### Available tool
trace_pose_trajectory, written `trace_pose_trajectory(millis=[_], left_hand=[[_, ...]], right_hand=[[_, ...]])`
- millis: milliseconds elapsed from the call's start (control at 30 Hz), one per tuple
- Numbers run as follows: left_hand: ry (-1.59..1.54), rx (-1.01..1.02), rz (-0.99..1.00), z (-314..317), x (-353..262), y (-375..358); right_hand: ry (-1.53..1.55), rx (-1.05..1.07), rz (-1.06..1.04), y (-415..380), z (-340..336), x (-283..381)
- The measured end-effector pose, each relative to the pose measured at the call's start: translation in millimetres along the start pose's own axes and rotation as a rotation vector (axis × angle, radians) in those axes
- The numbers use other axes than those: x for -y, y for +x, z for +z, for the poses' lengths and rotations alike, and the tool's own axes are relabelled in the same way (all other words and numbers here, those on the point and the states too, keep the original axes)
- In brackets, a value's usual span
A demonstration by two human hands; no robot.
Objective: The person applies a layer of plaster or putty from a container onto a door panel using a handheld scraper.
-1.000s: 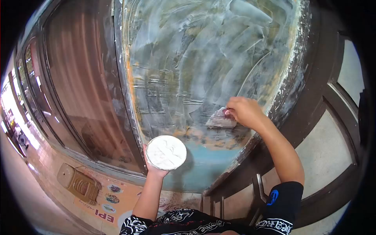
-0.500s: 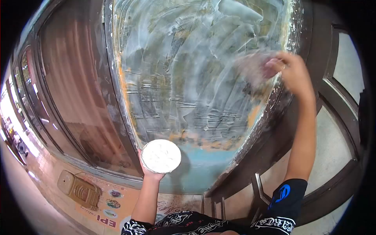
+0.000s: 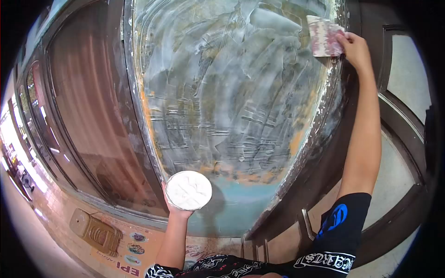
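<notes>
Up near the top right corner of the wall panel (image 3: pixel 232 92), the right hand (image 3: pixel 354 46) is clenched on the handle of a putty knife (image 3: pixel 323 36), whose broad, smeared blade lies flat against the panel's surface just beside its rough right edge. White filler is spread in wide, crossing strokes over most of the panel, with grey, orange and blue patches showing through lower down. At the panel's bottom edge, left of centre, the left hand (image 3: pixel 178 208) grips a round shallow dish (image 3: pixel 188 190) from below, fingers curled around its rim. The dish is filled nearly level with white putty, its surface marked by scrape lines. The two hands are well apart, one at the upper corner and one at the lower edge. On the right sleeve (image 3: pixel 338 231), black with a blue emblem, a band of white lettering runs across but cannot be read for certain. Low on the floor at left, a printed mat (image 3: pixel 130 257) shows the red letters "EPI", seen upside down. Dark wooden door frames (image 3: pixel 88 116) flank the panel on both sides.
</notes>
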State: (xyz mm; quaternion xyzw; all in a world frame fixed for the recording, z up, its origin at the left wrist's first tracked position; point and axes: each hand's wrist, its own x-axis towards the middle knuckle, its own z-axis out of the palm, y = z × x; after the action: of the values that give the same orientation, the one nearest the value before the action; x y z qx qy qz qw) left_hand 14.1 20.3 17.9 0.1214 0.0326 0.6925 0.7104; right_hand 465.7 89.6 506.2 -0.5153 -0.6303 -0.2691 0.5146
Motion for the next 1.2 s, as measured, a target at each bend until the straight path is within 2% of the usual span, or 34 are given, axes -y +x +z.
trace_pose_trajectory(millis=[33,100,200,233,300,333,367,400,433,467,500,533,567,600,633,700,733,800,833,900,933,967,1033,1100,1133,1200], left_hand=[[0.000,-0.015,0.009,-0.2,-2.4,-0.5],[0.041,0.031,0.005,-1.9,-4.7,-2.5],[-0.074,-0.036,-0.026,-2.3,-6.3,-3.4],[-0.073,-0.035,-0.025,-1.6,-4.5,-2.8],[0.002,0.009,-0.024,-0.1,-1.7,-1.0],[-0.254,-0.031,-0.058,7.4,-1.9,-0.6],[-0.252,-0.027,-0.054,8.2,-0.1,1.2],[-0.173,-0.031,-0.037,7.3,2.7,1.2],[-0.096,-0.033,-0.016,6.5,4.6,1.7],[0.050,0.059,-0.019,4.6,5.1,0.4],[0.052,0.059,-0.014,4.6,3.9,-0.7],[0.040,0.025,-0.011,5.6,1.6,-2.6],[0.027,-0.010,-0.008,5.9,-1.2,-4.6],[-0.048,-0.032,0.009,4.7,-5.1,-6.8],[-0.048,-0.034,0.015,-0.1,-8.7,-8.7],[0.073,-0.015,0.102,-10.4,-14.8,-10.0],[0.069,-0.091,0.133,-7.7,-17.4,-11.7],[0.047,-0.114,0.133,-8.0,-24.9,-15.6],[0.034,-0.124,0.132,-8.1,-29.7,-16.7],[-0.007,-0.080,0.144,-6.0,-36.8,-17.8],[0.010,-0.068,0.185,-3.2,-39.2,-17.7],[0.025,-0.060,0.227,-2.6,-41.0,-18.9],[0.028,-0.035,0.237,-3.8,-48.6,-21.4],[0.043,-0.052,0.294,-1.4,-61.0,-22.0],[0.017,-0.066,0.319,-0.8,-69.2,-22.7],[0.030,-0.074,0.359,-0.7,-83.7,-29.6]], right_hand=[[0.120,0.033,0.047,-1.3,-6.1,2.9],[0.223,0.175,-0.078,-15.7,5.3,4.1],[0.286,0.507,-0.226,-75.1,41.1,77.3],[0.203,0.510,-0.309,-94.7,62.8,95.0],[0.244,0.645,-0.351,-119.7,96.0,130.1],[0.157,0.613,-0.394,-122.4,113.7,145.4],[0.072,0.580,-0.436,-121.1,124.4,153.7],[0.075,0.578,-0.431,-112.4,125.2,153.0],[0.126,0.475,-0.394,-94.6,126.2,154.4],[0.177,0.372,-0.358,-74.6,126.8,156.9],[0.153,0.266,-0.312,-51.3,119.7,148.3],[0.131,0.161,-0.266,-23.7,107.5,128.5],[-0.056,0.015,-0.259,5.0,95.9,99.5],[-0.046,0.039,-0.105,23.4,74.2,78.5],[-0.066,-0.131,-0.147,41.5,66.1,39.9],[0.151,0.023,0.130,38.6,24.9,32.5],[0.151,0.033,0.122,32.1,23.3,40.3],[0.357,0.144,-0.105,11.7,26.5,58.7],[0.364,0.192,-0.167,-10.2,36.9,88.2],[0.326,0.458,-0.296,-40.3,76.1,120.5],[0.159,0.434,-0.346,-74.1,85.1,154.8],[0.216,0.508,-0.484,-89.8,108.1,160.7],[0.040,0.573,-0.501,-100.7,131.7,170.5],[0.067,0.446,-0.427,-76.4,129.6,152.3],[0.154,0.374,-0.290,-56.4,117.6,138.3],[0.068,0.129,-0.326,-0.5,93.2,78.3]])
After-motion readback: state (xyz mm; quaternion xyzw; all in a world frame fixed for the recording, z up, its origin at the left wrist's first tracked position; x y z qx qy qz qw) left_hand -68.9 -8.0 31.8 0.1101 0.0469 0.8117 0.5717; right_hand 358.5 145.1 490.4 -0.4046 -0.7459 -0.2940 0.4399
